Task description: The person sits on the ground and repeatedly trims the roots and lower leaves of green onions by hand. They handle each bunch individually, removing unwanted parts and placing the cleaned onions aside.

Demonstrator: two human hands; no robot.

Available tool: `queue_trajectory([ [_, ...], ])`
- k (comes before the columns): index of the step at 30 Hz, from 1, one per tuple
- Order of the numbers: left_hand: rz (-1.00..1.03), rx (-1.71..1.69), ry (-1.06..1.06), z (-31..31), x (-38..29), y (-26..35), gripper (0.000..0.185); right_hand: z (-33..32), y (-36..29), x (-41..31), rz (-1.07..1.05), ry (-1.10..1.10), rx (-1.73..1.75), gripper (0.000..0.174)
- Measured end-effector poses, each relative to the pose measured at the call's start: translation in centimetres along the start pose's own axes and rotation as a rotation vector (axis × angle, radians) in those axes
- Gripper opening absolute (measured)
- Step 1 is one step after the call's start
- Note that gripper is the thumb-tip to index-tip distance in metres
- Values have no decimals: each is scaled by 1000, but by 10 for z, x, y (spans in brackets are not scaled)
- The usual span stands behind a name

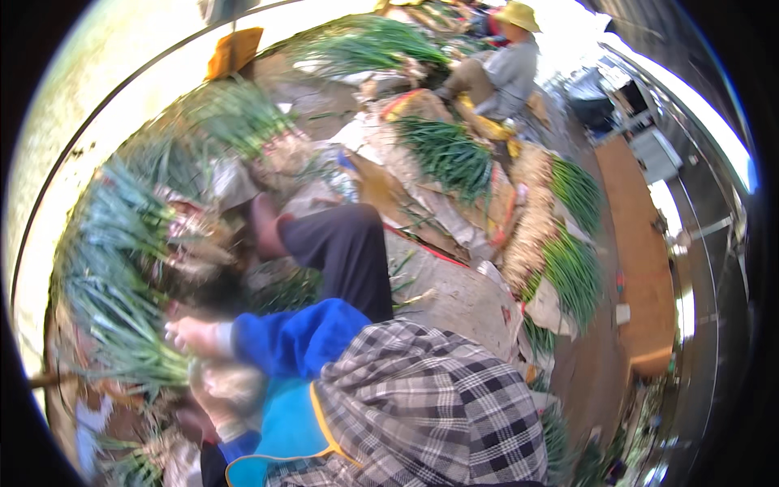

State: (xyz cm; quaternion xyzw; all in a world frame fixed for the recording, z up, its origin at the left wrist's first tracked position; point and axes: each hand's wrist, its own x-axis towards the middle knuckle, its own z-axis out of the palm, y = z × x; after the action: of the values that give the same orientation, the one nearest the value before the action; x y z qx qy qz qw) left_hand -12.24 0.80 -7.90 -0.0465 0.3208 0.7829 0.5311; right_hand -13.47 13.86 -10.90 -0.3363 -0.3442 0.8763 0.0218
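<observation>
My left hand [210,395] is closed around the stem end of a bunch of green onions [146,353]. The long leaves spread to the left, and a pale blurred mass of root ends shows between my hands. Just above it, my right hand [193,336] lies by the leaves with its fingers partly extended and pale fingertips; whether it grips any stems is unclear. Piled green onions [115,213] with reddish-white bases lie beyond my hands. A blue apron [286,420] with yellow edging covers my front.
A bare foot [266,226] and a dark-trousered knee [353,249] are close by. Sacking [450,304] covers the ground. A long row of onion bunches [529,213] lies beyond it. A person in a yellow hat [511,73] sits farther off. An orange-brown board [636,243] stands at the right.
</observation>
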Motion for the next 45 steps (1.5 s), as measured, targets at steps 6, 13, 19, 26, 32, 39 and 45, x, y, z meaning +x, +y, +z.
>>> queue_trajectory([
  [6, -79, 198, 130, 34, 0, -12, 20, -25, -35, -8, 212, -464, 1003, 35],
  [13, -176, 201, 94, 49, -4, -19, 23, -41, -19, -8, -417, -475, -1617, 48],
  [19, -223, 95, 59, 17, -9, -9, 25, -7, -17, -27, -725, -177, -1932, 20],
  [26, -58, -237, 118, -1, -27, 20, 13, -40, -32, -10, -665, 112, -1936, 18],
  [32, 457, -271, -84, 11, -56, 57, 24, -142, -6, -56, 258, -598, -2165, 34],
  [39, 217, -104, 70, -17, 10, 62, 29, -96, -79, 79, -1123, 655, -1667, 23],
  [45, 223, 235, 94, -48, 41, 50, 17, -69, -82, 118, -624, 1331, -2012, 33],
])
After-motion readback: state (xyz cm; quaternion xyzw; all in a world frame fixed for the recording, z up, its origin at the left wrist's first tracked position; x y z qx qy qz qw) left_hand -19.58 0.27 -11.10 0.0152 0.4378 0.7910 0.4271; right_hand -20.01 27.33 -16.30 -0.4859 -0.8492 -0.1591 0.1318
